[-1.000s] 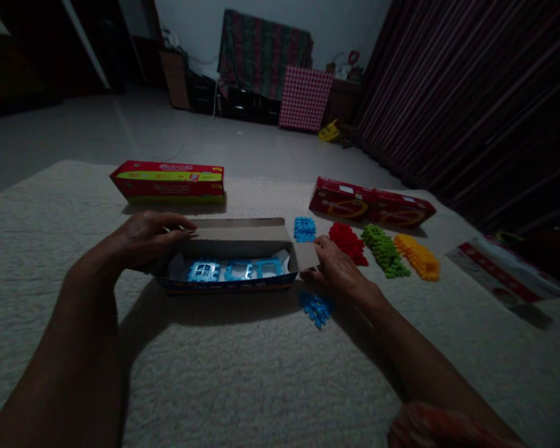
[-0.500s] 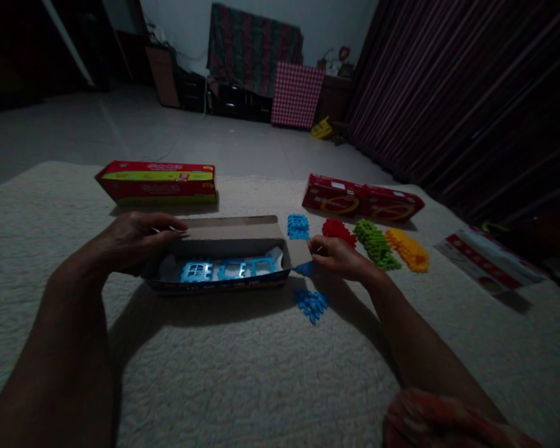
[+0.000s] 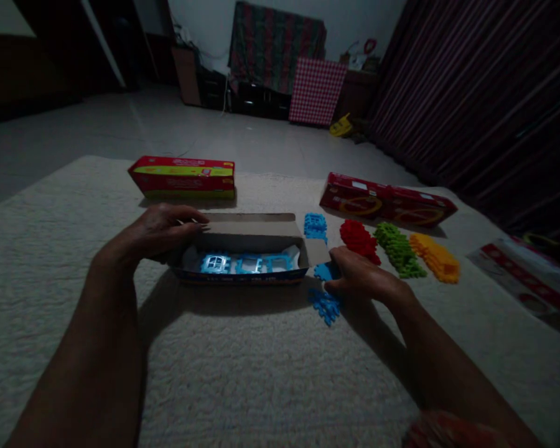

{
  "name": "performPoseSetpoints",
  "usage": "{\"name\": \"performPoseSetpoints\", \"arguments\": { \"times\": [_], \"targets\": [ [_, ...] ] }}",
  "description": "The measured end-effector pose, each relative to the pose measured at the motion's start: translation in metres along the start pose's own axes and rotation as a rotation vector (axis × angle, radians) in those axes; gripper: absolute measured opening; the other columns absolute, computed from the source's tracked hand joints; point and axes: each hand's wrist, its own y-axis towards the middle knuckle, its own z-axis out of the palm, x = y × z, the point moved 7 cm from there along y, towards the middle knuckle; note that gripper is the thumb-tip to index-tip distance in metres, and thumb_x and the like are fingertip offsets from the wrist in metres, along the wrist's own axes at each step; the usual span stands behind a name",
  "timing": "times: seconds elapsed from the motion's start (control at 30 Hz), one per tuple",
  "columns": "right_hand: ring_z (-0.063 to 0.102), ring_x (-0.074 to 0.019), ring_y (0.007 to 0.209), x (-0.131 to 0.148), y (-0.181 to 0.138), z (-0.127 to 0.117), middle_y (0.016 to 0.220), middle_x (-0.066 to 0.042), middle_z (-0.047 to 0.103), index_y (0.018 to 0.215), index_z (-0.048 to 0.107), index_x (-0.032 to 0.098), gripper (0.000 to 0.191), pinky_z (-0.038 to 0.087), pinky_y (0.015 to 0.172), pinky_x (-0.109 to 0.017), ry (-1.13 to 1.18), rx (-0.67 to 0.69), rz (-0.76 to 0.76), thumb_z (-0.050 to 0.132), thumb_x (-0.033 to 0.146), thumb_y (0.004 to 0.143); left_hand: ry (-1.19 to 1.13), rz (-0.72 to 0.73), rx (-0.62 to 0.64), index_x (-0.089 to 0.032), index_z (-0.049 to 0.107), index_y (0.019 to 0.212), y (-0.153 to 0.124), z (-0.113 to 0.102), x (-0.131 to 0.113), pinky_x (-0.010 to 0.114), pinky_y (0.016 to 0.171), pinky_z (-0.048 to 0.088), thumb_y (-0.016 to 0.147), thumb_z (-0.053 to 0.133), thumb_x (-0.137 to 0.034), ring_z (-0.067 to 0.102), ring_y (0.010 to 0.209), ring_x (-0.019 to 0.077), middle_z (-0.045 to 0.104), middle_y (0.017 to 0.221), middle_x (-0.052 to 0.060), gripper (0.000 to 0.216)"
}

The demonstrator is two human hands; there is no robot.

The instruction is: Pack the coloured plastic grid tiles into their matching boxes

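An open cardboard box [image 3: 242, 231] lies on the cream carpet with light blue plastic pieces [image 3: 247, 264] inside. My left hand [image 3: 156, 230] rests on the box's left end, fingers curled over its rim. My right hand [image 3: 361, 279] is just right of the box, pinching a blue plastic piece [image 3: 325, 271]. More blue pieces [image 3: 325, 305] lie on the carpet directly below that hand. Another blue stack [image 3: 315, 225] sits behind the box's right flap.
Red [image 3: 358, 239], green [image 3: 397, 249] and yellow [image 3: 436, 256] piles of pieces lie in a row to the right. A closed red box [image 3: 183, 177] sits behind, another red box [image 3: 387, 200] at back right. A flat red package [image 3: 527, 274] lies at far right.
My right hand drew back from the box's right flap with a blue piece and came down toward the loose blue pieces. The left hand stayed on the box. The camera shifted.
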Motion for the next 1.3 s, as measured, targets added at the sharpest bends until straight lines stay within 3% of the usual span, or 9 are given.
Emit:
{"name": "performPoseSetpoints", "arguments": {
  "times": [0.13,0.27,0.33,0.43,0.57,0.7,0.93,1.1,1.3],
  "targets": [
    [0.063,-0.0226,0.077,-0.018,-0.001,-0.014,0.089,-0.006,0.065,0.09,0.06,0.023,0.024,0.05,0.065,-0.034,0.017,-0.033,-0.025,0.073,0.025,0.071,0.017,0.17,-0.008,-0.015,0.077,0.1,0.006,0.0,0.0,0.024,0.056,0.047,0.08,0.062,-0.044,0.062,0.066,0.0166,0.071,0.078,0.006,0.039],
    [0.063,-0.0271,0.075,-0.023,-0.002,-0.063,0.089,-0.01,0.065,0.089,0.062,0.025,0.022,0.05,0.065,-0.042,-0.001,-0.249,-0.105,0.074,0.035,0.074,0.079,0.291,-0.043,-0.017,0.078,0.099,0.01,-0.002,0.001,0.028,0.07,0.051,0.082,0.061,-0.043,0.066,0.08,0.0185,0.075,0.089,0.007,0.036],
    [0.064,-0.0291,0.08,-0.002,-0.001,-0.084,0.093,-0.011,0.066,0.093,0.062,0.025,0.024,0.051,0.069,-0.044,0.024,-0.33,-0.19,0.074,0.038,0.076,0.083,0.292,-0.047,-0.018,0.079,0.101,0.01,-0.003,0.0,0.029,0.073,0.052,0.083,0.061,-0.04,0.067,0.083,0.0193,0.076,0.09,0.007,0.034],
    [0.063,-0.0273,0.086,0.055,0.003,-0.093,0.099,-0.01,0.065,0.098,0.061,0.025,0.026,0.052,0.075,-0.043,0.054,-0.347,-0.344,0.071,0.04,0.08,0.081,0.285,-0.048,-0.018,0.079,0.103,0.008,-0.003,-0.002,0.03,0.075,0.053,0.083,0.061,-0.037,0.068,0.084,0.0202,0.076,0.09,0.008,0.033],
    [0.062,-0.023,0.091,0.129,0.019,-0.069,0.106,-0.008,0.063,0.104,0.061,0.023,0.028,0.051,0.078,-0.036,0.041,-0.179,-0.478,0.074,0.032,0.08,0.084,0.291,-0.05,-0.015,0.079,0.102,0.007,-0.003,-0.005,0.031,0.076,0.054,0.082,0.061,-0.036,0.068,0.083,0.0212,0.076,0.088,0.008,0.034],
    [0.06,-0.0205,0.09,0.161,0.032,-0.046,0.11,-0.008,0.062,0.104,0.063,0.021,0.026,0.048,0.076,-0.032,-0.008,-0.028,-0.501,0.075,0.025,0.081,0.097,0.31,-0.047,-0.013,0.078,0.103,0.006,-0.003,-0.007,0.032,0.075,0.053,0.083,0.058,-0.035,0.067,0.081,0.0205,0.075,0.089,0.009,0.035],
    [0.06,-0.0214,0.091,0.163,0.038,-0.042,0.111,-0.01,0.061,0.109,0.061,0.019,0.03,0.047,0.077,-0.033,-0.003,-0.013,-0.537,0.074,0.027,0.084,0.091,0.324,-0.056,-0.015,0.078,0.103,0.008,-0.002,-0.005,0.031,0.074,0.053,0.083,0.057,-0.034,0.068,0.084,0.0205,0.076,0.091,0.009,0.034],
    [0.061,-0.0218,0.092,0.155,0.034,-0.043,0.11,-0.009,0.063,0.104,0.06,0.02,0.028,0.049,0.077,-0.033,0.034,-0.107,-0.556,0.075,0.024,0.082,0.098,0.317,-0.044,-0.016,0.078,0.104,0.009,-0.001,-0.004,0.031,0.075,0.053,0.084,0.058,-0.034,0.068,0.084,0.0203,0.076,0.089,0.008,0.034],
    [0.063,-0.0205,0.083,0.113,0.022,-0.071,0.095,-0.007,0.067,0.094,0.063,0.021,0.01,0.05,0.072,-0.033,0.119,-0.294,-0.533,0.065,0.029,0.088,0.1,0.268,-0.035,-0.015,0.078,0.106,0.009,-0.001,-0.003,0.033,0.076,0.053,0.083,0.059,-0.036,0.068,0.086,0.0214,0.076,0.094,0.01,0.037]
  ]
}}
